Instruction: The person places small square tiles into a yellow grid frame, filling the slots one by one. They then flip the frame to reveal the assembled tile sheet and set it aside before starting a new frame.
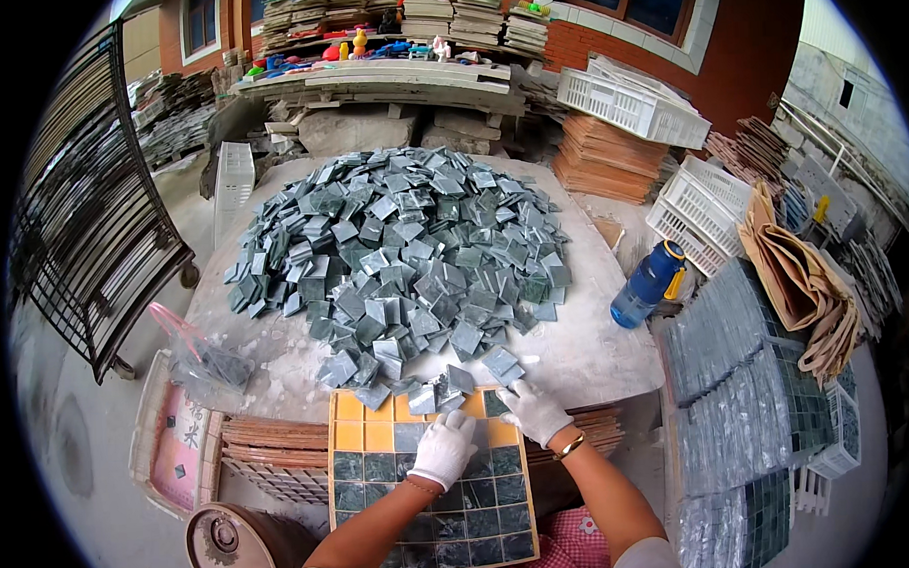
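Note:
A tray with a yellow grid [349, 435] lies in front of me. Dark green square stone tiles [450, 526] fill its nearer rows, while much of the far rows shows bare yellow. My left hand [443, 451], in a white glove, is over the tray's upper middle with fingers curled together; whatever is under the fingertips is hidden. Beside it, a paler grey tile [409, 436] lies in the grid. My right hand [535, 413], also gloved, reaches across the tray's far right corner, fingers apart, close to a loose grey-green tile [500, 363] at the table's near edge.
A large heap of loose tiles [403, 246] covers the table [607, 354]. A blue bottle [648, 283] stands at right, near stacked tile sheets [729, 405] and white crates [697, 210]. At left are a plastic bag [209, 363], a lidded bucket [233, 547] and a metal rack [92, 217].

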`<state>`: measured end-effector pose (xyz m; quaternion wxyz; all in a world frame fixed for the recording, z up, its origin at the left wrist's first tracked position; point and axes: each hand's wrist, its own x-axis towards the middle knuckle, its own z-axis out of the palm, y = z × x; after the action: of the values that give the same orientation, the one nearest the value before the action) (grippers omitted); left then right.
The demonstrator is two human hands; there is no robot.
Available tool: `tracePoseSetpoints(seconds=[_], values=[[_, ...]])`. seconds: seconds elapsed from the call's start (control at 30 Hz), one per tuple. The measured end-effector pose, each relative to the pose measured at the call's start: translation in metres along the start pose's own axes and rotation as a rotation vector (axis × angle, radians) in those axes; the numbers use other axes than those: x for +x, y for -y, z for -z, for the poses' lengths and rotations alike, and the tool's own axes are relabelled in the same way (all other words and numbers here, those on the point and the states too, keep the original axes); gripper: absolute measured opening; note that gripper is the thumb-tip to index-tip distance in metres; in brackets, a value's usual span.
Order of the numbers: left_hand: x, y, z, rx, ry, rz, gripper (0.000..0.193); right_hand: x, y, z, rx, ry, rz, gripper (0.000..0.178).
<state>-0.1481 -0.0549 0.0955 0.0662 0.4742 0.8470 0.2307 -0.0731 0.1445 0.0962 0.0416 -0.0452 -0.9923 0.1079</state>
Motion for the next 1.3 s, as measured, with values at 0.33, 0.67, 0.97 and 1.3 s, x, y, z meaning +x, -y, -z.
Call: tracePoseSetpoints(seconds=[0.33, 0.67, 0.97, 1.3], values=[[-0.020, 0.008, 0.000, -0.064, -0.171, -0.292, 0.021, 0.009, -0.009, 0.014, 0.193, 0.048, -0.184, 0.042], [-0.038, 0.004, -0.002, 0.014, -0.076, -0.225, 0.037, 0.020, -0.003, 0.025, 0.197, 0.163, -0.267, 0.050], [-0.010, 0.006, -0.004, -0.036, -0.112, -0.044, 0.046, 0.038, -0.014, 0.014, 0.281, -0.228, -0.337, 0.051], [0.004, 0.000, 0.002, 0.003, -0.057, -0.099, 0.045, 0.082, -0.009, 0.012, -0.110, 0.136, -0.562, 0.050]])
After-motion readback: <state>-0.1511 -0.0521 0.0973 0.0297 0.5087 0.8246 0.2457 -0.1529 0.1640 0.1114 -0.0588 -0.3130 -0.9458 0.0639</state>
